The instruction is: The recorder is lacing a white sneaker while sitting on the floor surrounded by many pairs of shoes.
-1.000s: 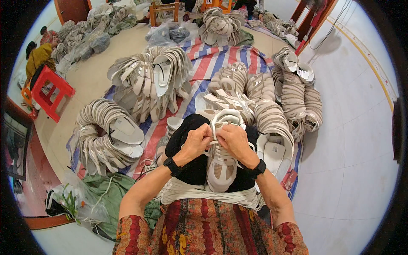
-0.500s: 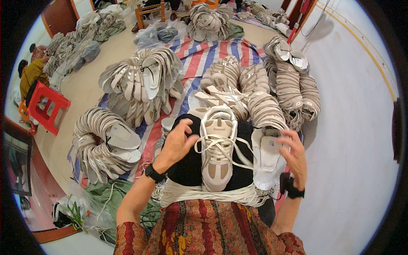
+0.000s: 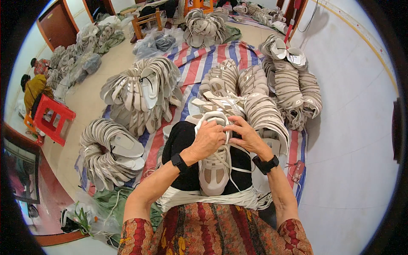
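Note:
A beige and white sneaker upper (image 3: 212, 178) with mesh panels lies on my black-clad lap, its toe toward me. My left hand (image 3: 207, 141) is closed over the tongue area near the collar, hiding most of it. Bent at the fingers, my right hand (image 3: 248, 137) grips the right edge of the lacing near the top eyelets. Cream shoelaces (image 3: 221, 159) run through the front of the upper, and a loose end hangs to the right. What exactly sits between the fingertips is hidden. A bundle of pale laces (image 3: 204, 199) lies across my lap.
Stacked shoe uppers stand on a striped tarp (image 3: 199, 70): a ring-shaped bundle (image 3: 112, 153) and a pile (image 3: 142, 91) at left, more bundles (image 3: 261, 114) ahead and right (image 3: 297, 89). A red stool (image 3: 53, 119) and a seated person (image 3: 34, 91) are far left. A wall (image 3: 352, 148) rises at right.
Both hands have moved inward from either side of the sneaker upper and taken hold of it near the collar. The view has shifted slightly.

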A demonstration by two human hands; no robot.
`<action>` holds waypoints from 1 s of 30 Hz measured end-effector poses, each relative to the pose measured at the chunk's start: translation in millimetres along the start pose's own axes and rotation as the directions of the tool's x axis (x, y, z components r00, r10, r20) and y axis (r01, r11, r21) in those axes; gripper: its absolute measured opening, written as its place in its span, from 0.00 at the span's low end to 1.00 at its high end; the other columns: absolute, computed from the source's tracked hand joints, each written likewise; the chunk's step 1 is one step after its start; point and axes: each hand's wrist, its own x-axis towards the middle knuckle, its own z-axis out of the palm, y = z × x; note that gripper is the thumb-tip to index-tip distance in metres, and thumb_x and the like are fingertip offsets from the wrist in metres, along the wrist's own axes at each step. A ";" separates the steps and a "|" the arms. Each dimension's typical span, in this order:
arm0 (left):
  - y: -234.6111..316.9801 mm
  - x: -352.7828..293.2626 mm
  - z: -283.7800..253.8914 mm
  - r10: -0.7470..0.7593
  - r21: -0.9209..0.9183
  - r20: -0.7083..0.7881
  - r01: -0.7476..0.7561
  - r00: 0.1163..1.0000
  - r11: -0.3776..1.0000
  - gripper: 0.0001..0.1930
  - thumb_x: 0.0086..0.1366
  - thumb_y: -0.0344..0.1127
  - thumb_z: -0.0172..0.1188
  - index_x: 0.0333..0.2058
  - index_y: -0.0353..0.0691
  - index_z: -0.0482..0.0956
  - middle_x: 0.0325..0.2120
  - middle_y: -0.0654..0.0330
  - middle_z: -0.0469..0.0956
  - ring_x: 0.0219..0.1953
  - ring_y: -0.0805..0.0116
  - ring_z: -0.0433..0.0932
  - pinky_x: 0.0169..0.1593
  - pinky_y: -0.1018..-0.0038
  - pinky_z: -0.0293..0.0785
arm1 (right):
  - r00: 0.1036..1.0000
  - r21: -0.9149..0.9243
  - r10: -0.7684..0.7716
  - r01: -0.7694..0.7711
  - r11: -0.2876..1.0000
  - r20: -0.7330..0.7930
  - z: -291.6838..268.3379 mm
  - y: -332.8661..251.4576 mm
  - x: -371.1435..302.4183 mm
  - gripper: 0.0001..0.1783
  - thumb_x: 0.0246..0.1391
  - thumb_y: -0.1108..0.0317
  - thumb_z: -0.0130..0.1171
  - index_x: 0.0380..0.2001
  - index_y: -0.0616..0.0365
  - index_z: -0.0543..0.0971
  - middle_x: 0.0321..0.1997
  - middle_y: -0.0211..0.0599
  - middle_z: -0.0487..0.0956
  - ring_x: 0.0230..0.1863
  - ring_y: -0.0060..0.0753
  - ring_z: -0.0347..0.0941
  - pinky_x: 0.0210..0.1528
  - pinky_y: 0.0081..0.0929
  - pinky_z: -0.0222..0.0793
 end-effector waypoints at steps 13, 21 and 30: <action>-68.9 -91.6 -129.8 -0.363 0.558 -0.333 0.492 0.870 0.668 0.06 0.49 0.32 0.57 0.21 0.42 0.69 0.21 0.57 0.67 0.28 0.56 0.66 0.31 0.63 0.58 | 0.999 0.088 0.045 -0.045 0.995 -0.005 2.2 -4.0 2.6 0.17 0.43 0.66 0.55 0.41 0.55 0.75 0.53 0.44 0.63 0.57 0.44 0.58 0.58 0.35 0.53; -93.9 -181.3 -118.5 -0.571 0.343 -0.425 0.708 0.703 0.617 0.06 0.49 0.30 0.58 0.26 0.38 0.71 0.27 0.55 0.71 0.34 0.55 0.68 0.39 0.63 0.62 | 0.923 0.312 0.273 -0.184 0.932 -0.271 18.3 -30.6 -23.7 0.14 0.46 0.69 0.59 0.37 0.61 0.73 0.37 0.36 0.72 0.34 0.26 0.70 0.36 0.22 0.68; -29.6 -73.2 -35.7 -0.558 -0.454 0.068 0.523 0.827 0.721 0.13 0.58 0.31 0.53 0.41 0.33 0.67 0.26 0.52 0.75 0.32 0.57 0.76 0.36 0.69 0.69 | 0.801 0.504 0.596 -0.490 0.711 -0.063 41.7 -48.9 -45.6 0.10 0.51 0.67 0.56 0.33 0.62 0.72 0.24 0.26 0.71 0.22 0.16 0.63 0.26 0.17 0.62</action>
